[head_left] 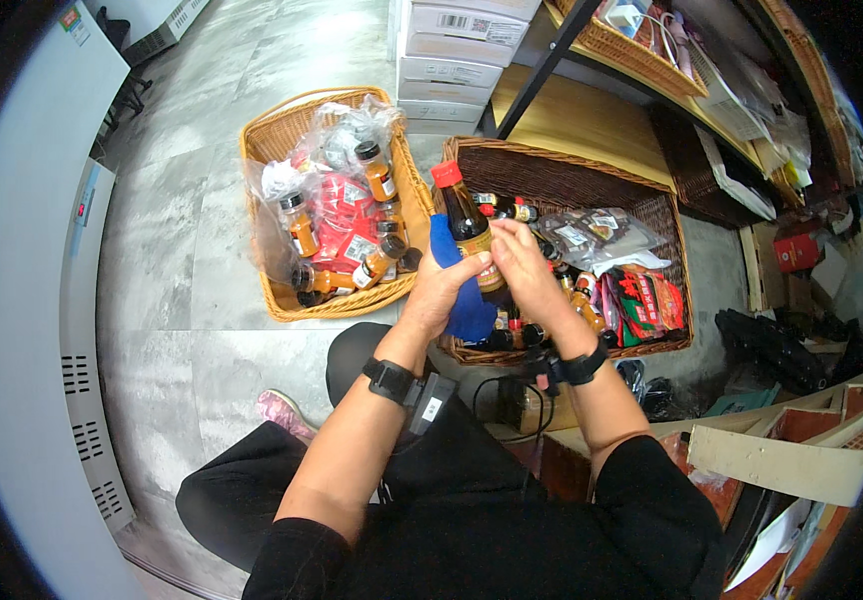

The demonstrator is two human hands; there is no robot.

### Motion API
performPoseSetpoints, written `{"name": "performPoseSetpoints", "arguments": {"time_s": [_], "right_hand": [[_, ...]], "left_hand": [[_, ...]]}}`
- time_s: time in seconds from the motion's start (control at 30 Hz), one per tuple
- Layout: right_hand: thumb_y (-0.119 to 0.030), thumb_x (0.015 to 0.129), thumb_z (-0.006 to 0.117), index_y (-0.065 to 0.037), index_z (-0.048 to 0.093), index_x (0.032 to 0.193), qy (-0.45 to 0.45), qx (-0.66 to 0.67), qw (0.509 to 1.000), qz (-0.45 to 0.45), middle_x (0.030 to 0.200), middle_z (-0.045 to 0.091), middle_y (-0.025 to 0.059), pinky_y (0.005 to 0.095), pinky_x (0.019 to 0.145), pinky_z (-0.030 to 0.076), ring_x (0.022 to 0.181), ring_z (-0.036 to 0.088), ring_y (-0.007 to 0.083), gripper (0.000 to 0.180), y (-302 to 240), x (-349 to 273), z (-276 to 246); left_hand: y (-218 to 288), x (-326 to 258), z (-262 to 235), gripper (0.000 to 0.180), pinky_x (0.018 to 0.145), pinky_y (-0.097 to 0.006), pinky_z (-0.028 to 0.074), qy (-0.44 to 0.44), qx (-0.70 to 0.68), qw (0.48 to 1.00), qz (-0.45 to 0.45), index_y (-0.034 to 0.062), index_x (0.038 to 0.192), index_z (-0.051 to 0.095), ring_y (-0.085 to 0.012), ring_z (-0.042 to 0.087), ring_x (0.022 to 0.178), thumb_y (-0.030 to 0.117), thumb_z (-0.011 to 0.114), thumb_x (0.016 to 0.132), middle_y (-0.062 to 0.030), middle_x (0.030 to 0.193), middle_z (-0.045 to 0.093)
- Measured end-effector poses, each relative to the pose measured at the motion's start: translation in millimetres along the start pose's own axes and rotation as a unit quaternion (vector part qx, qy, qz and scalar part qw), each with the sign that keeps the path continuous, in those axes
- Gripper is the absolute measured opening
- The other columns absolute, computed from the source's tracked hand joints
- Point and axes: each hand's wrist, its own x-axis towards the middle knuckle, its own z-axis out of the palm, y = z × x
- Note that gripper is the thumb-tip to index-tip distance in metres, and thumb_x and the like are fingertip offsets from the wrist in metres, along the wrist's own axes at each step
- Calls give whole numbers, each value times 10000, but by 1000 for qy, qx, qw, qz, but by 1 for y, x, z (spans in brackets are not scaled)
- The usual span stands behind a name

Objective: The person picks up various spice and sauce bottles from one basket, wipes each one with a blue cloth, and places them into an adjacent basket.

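Observation:
A dark glass sauce bottle [463,218] with a red cap and a yellowish label is held tilted above the brown wicker basket [592,170]. My left hand [439,292] is closed round its left side, with a blue cloth [471,314] between palm and glass. On the label's right side, the fingers of my right hand [532,275] are closed against the bottle. Below, the brown basket holds several red-capped bottles, a clear plastic bag [602,235] and red-and-green packets [649,303]. My hands hide part of its contents.
At the left stands a tan wicker basket [422,215] with spice jars [377,172] and red packets [344,212]. White boxes [457,75] are stacked behind. A shelf [577,120] rises at the back right; a white appliance [42,250] lines the left. Clutter lies at right.

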Motion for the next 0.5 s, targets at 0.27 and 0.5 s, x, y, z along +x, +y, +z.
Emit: {"name": "performPoseSetpoints", "arguments": {"time_s": [0.27,0.5], "right_hand": [[-259,837,607,42,405,1259,-52,123,991,-9,897,591,96,268,764,462,796,576,167,556,-37,87,-26],[-166,865,561,-33,545,927,-103,196,974,43,737,549,-9,200,587,448,637,553,66,148,-44,113,-31]], "left_hand": [[6,-2,4,541,786,-266,463,-59,65,996,-24,34,1204,410,-128,551,905,82,662,728,-59,1038,556],[2,-2,-3,478,813,-273,448,-21,42,998,-49,45,1192,447,-130,547,916,258,641,809,-49,1039,560]]}}
